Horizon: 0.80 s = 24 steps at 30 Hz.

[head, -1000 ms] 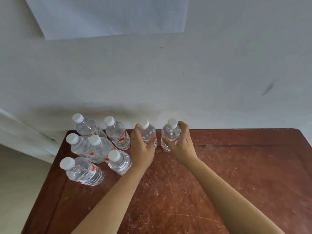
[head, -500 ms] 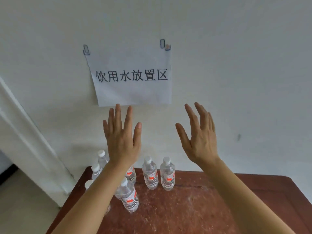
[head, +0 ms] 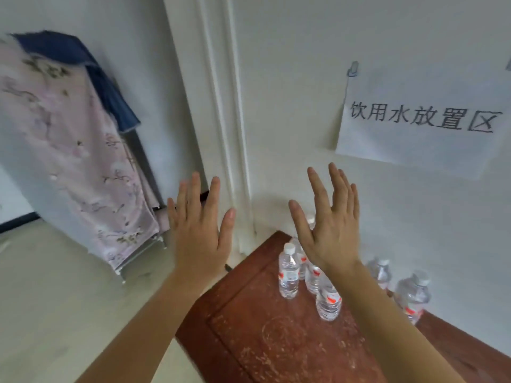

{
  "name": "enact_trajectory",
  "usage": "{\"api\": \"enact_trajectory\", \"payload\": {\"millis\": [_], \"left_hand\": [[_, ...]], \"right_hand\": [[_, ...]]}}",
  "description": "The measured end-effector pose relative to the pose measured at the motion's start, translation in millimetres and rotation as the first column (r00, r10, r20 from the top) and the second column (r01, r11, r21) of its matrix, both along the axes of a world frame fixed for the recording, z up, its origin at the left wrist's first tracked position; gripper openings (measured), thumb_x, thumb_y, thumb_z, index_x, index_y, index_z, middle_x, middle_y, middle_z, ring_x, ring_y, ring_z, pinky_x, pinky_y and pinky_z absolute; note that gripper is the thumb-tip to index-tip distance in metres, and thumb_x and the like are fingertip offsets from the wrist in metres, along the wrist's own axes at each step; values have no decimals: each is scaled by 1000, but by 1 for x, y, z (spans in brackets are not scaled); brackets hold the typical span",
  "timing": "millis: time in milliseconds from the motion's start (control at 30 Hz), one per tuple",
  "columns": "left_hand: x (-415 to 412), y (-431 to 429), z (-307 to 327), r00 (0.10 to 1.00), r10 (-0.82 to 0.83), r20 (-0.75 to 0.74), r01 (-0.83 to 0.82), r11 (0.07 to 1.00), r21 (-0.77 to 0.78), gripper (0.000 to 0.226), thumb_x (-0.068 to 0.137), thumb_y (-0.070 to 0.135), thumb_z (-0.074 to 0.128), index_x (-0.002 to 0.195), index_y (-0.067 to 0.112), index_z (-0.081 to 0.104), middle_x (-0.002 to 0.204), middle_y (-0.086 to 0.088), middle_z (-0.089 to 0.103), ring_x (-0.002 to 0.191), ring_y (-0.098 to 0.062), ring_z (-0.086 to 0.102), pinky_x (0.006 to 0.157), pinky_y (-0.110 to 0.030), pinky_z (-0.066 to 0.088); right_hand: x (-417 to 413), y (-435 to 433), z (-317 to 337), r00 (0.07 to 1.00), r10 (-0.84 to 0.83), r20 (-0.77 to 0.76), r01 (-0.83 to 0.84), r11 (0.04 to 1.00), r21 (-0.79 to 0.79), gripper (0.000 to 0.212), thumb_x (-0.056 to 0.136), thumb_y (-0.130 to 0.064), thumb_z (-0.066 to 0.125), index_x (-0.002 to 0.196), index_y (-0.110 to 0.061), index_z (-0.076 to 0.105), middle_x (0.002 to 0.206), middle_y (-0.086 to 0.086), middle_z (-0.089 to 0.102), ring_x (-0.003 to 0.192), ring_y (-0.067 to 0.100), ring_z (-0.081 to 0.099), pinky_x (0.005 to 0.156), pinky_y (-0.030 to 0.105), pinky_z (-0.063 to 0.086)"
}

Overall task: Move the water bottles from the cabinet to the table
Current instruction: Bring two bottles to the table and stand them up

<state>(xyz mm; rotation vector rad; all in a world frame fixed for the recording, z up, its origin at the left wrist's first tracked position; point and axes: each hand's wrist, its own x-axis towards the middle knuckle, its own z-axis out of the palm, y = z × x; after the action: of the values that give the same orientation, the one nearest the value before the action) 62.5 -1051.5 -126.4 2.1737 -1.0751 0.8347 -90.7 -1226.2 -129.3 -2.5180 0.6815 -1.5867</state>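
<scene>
Head view: both hands are raised in front of the camera, backs toward it, fingers spread and straight. The left hand (head: 199, 230) is empty, held over the pale floor (head: 55, 294) just left of the table's corner. The right hand (head: 329, 228) is likewise spread wide and holds nothing; it hangs above the group of water bottles (head: 289, 272), hiding some of them.

The bottles stand upright on the red-brown wooden table (head: 262, 335), near its far edge by the white wall (head: 290, 92). At least 5 show (white caps, red labels); 2 of them stand apart to the right of the forearm.

A paper sign (head: 423, 120) with printed characters hangs on the wall above. At left stands a cabinet (head: 83, 167) draped in pink floral cloth, with blue fabric (head: 91, 73) on top.
</scene>
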Motion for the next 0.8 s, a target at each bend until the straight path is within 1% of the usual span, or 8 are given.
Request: {"api": "enact_trajectory", "payload": {"millis": [133, 167, 233, 300, 400, 533, 667, 800], "left_hand": [[49, 99, 15, 985, 172, 1, -172, 984, -48, 63, 106, 54, 22, 159, 21, 30, 168, -12, 18, 156, -30, 9, 122, -61, 14], [67, 143, 16, 971, 237, -1, -237, 970, -60, 63, 106, 54, 20, 159, 21, 29, 168, -12, 18, 156, -30, 9, 123, -61, 13], [88, 195, 17, 953, 303, 26, -301, 951, -74, 62, 106, 53, 21, 159, 21, 28, 168, -12, 18, 156, -31, 11, 123, -61, 13], [118, 281, 12, 907, 421, 13, -419, 906, -64, 61, 106, 51, 24, 159, 20, 29, 167, -14, 20, 155, -34, 14, 121, -64, 17], [155, 405, 8, 810, 586, 21, -585, 810, -44, 61, 106, 50, 28, 157, 16, 33, 166, -17, 23, 154, -37, 19, 117, -68, 22], [169, 547, 5, 647, 762, -38, -763, 646, -21, 64, 105, 52, 26, 158, 17, 32, 166, -16, 23, 154, -37, 18, 118, -67, 21], [164, 653, 1, 528, 847, -61, -849, 529, -8, 65, 105, 53, 25, 158, 16, 32, 166, -16, 21, 155, -35, 14, 121, -65, 17], [165, 741, -11, 377, 920, -103, -926, 377, -21, 64, 105, 53, 27, 158, 18, 30, 166, -14, 22, 155, -35, 15, 121, -63, 18]], "right_hand": [[80, 76, 22, 986, 169, 2, -169, 984, -56, 61, 104, -51, 44, 156, -18, 40, 162, 19, 32, 152, 36, 27, 123, 59, 21], [112, 112, 27, 971, 238, -5, -238, 968, -85, 61, 105, -52, 44, 155, -18, 40, 162, 20, 32, 152, 36, 27, 123, 59, 21], [150, 156, 30, 955, 295, -33, -297, 950, -98, 61, 106, -54, 41, 155, -18, 41, 161, 20, 33, 151, 37, 29, 122, 59, 21], [206, 235, 31, 910, 412, -41, -414, 903, -113, 61, 106, -56, 38, 154, -18, 42, 161, 20, 34, 150, 37, 31, 122, 60, 23], [280, 355, 28, 828, 554, -80, -560, 824, -91, 62, 105, -61, 32, 154, -25, 38, 163, 15, 31, 151, 35, 30, 121, 61, 22], [345, 500, 20, 669, 735, -110, -743, 662, -96, 62, 104, -58, 37, 157, -25, 36, 165, 13, 27, 153, 32, 25, 126, 53, 14], [384, 612, 15, 518, 847, -120, -855, 512, -79, 61, 105, -56, 37, 156, -23, 37, 165, 14, 27, 154, 31, 24, 123, 58, 20], [419, 712, 4, 385, 912, -142, -923, 378, -77, 61, 105, -55, 41, 155, -20, 42, 163, 15, 31, 152, 30, 28, 124, 54, 19]]}}
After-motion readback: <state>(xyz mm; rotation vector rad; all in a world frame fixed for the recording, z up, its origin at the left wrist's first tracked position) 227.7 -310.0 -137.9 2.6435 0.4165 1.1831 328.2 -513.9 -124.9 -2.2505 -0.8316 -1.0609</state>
